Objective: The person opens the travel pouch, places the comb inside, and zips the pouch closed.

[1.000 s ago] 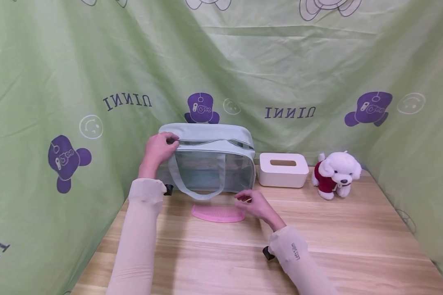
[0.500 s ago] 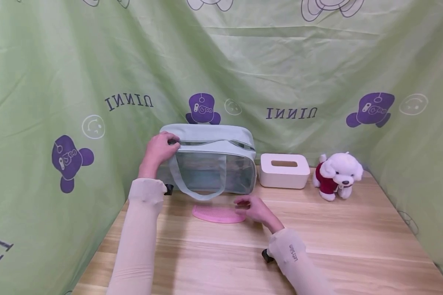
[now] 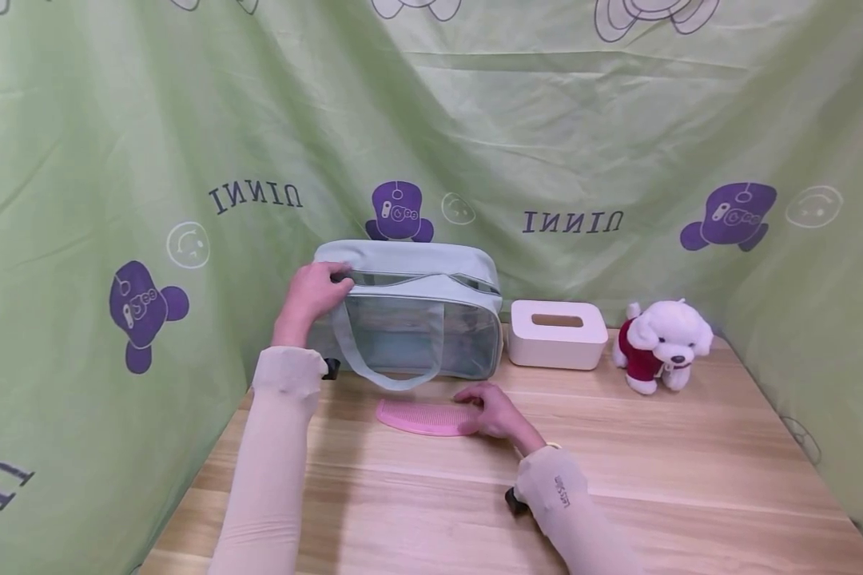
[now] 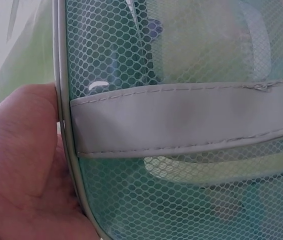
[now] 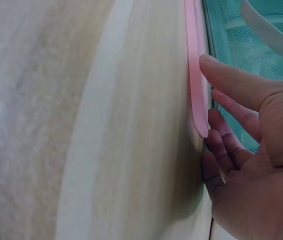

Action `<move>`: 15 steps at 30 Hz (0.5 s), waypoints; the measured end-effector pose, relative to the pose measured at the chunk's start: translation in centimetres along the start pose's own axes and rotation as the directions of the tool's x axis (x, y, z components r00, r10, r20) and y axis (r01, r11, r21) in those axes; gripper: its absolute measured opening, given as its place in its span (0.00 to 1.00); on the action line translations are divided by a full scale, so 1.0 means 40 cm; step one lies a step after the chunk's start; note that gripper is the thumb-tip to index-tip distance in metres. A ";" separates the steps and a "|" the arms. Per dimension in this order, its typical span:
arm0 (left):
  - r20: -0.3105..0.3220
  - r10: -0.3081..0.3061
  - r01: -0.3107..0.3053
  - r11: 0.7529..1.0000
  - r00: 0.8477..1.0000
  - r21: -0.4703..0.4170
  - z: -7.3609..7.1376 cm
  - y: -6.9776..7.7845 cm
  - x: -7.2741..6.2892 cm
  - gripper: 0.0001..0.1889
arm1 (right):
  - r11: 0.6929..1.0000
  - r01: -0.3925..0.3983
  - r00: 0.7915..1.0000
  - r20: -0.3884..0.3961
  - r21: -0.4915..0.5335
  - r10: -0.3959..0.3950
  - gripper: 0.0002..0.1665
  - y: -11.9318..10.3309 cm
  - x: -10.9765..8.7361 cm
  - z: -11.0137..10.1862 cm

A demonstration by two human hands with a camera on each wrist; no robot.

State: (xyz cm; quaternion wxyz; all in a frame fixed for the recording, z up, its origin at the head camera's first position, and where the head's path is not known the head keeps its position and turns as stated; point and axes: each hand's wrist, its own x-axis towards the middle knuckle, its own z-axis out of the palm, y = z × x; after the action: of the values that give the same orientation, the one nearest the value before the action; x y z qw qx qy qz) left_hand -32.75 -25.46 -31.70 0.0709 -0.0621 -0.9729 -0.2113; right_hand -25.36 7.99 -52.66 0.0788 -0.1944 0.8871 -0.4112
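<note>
A see-through toiletry bag (image 3: 410,335) with pale blue trim and a hanging strap handle stands at the back of the table, its top partly unzipped. My left hand (image 3: 316,291) grips the bag's upper left corner by the opening. The left wrist view has that hand at the side edge of the mesh-patterned panel (image 4: 191,210). In front of the bag a pink comb (image 3: 424,418) lies flat, teeth facing the bag. At its right end is my right hand (image 3: 499,411), fingers loosely bent. In the right wrist view the thumb tip meets the comb (image 5: 195,75), apart from the index finger.
Right of the bag stands a white tissue box (image 3: 557,335) with a slotted lid. Farther right sits a white plush dog (image 3: 665,343) in a red top. A green printed curtain (image 3: 489,120) hangs behind and beside the wooden table (image 3: 403,511).
My right hand has come down slightly and closer onto the comb's right end. The left hand keeps its place on the bag, and the comb has not shifted on the table.
</note>
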 end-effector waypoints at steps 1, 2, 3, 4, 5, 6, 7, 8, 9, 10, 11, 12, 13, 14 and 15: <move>0.003 -0.005 0.005 1.000 1.000 0.004 0.000 0.001 0.000 0.29 | 1.000 0.003 1.000 0.005 -0.004 -0.003 0.31 0.000 -0.001 0.001; 0.006 -0.008 0.008 1.000 1.000 0.009 0.000 0.001 0.000 0.29 | 1.000 0.015 1.000 0.006 -0.009 -0.015 0.31 0.001 -0.001 0.001; 0.010 -0.011 0.011 1.000 1.000 0.017 0.000 0.002 0.001 0.30 | 1.000 0.019 1.000 0.006 -0.008 -0.019 0.31 0.001 -0.002 0.002; 0.014 -0.013 0.012 1.000 1.000 0.028 0.001 0.003 0.002 0.30 | 1.000 0.018 1.000 0.008 -0.005 -0.018 0.30 0.001 -0.003 0.002; 0.021 -0.015 0.014 0.999 1.000 0.036 0.002 0.003 0.003 0.31 | 1.000 0.018 1.000 0.011 -0.004 -0.018 0.30 0.001 -0.004 0.001; 0.026 -0.017 0.016 0.999 1.000 0.044 0.002 0.003 0.004 0.31 | 1.000 0.017 1.000 0.014 0.000 -0.017 0.29 0.001 -0.005 0.001; 0.032 -0.016 0.015 0.999 0.999 0.052 0.003 0.005 0.006 0.31 | 1.000 0.011 1.000 0.019 0.003 -0.011 0.29 0.002 -0.006 0.001; 0.035 -0.016 0.014 0.998 0.999 0.058 0.004 0.005 0.008 0.31 | 1.000 0.010 1.000 0.021 0.005 -0.010 0.29 0.003 -0.006 0.000; 0.039 -0.015 0.012 0.998 0.999 0.063 0.004 0.006 0.009 0.31 | 1.000 0.003 1.000 0.027 0.007 -0.004 0.28 0.004 -0.006 0.000; 0.042 -0.014 0.011 0.998 0.999 0.065 0.004 0.007 0.010 0.31 | 1.000 0.001 0.999 0.032 0.005 -0.001 0.28 0.004 -0.007 0.000; 0.041 -0.014 0.011 0.998 0.999 0.065 0.004 0.006 0.011 0.31 | 1.000 0.000 0.999 0.034 0.003 0.000 0.28 0.005 -0.006 0.000; 0.040 -0.014 0.011 0.998 0.999 0.069 0.005 0.006 0.011 0.32 | 1.000 -0.006 0.999 0.039 0.003 0.006 0.28 0.005 -0.006 0.000; 0.039 -0.013 0.010 0.997 0.999 0.071 0.005 0.005 0.011 0.32 | 1.000 -0.010 0.999 0.044 0.005 0.009 0.28 0.006 -0.006 0.001; 0.035 -0.014 0.011 0.997 0.999 0.071 0.006 0.004 0.011 0.32 | 1.000 -0.016 0.999 0.050 0.010 0.015 0.27 0.006 -0.005 0.002; 0.035 -0.013 0.011 0.997 0.999 0.076 0.006 0.002 0.011 0.33 | 1.000 -0.021 0.998 0.057 0.015 0.020 0.27 0.006 -0.004 0.003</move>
State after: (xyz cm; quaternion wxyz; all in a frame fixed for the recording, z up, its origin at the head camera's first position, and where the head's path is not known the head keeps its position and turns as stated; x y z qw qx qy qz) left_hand -33.18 -25.24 -31.82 0.0548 -0.0572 -0.9816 -0.1737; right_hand -25.24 8.13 -52.93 0.1096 -0.1963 0.8832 -0.4117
